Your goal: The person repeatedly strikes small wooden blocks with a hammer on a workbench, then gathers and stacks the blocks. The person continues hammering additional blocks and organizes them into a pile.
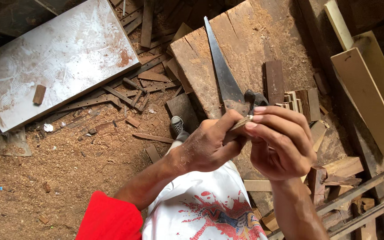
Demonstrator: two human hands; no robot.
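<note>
My left hand (210,146) and my right hand (281,142) meet in the middle of the head view and pinch a small pale wooden piece (242,122) between their fingertips. Just beyond them a hand saw (222,71) lies on a rough wooden workbench (254,40), its blade pointing away and its dark handle (252,100) close behind my fingers. A short dark wood block (274,81) rests on the bench to the right of the saw. Several small cut wood pieces (301,103) sit beside it.
A large white dusty board (54,58) lies on the sawdust floor (45,178) at the left, a small block (39,94) on it. Scrap strips (125,93) litter the ground. Pale planks (370,98) lean at the right. My shoe (177,125) shows below the bench.
</note>
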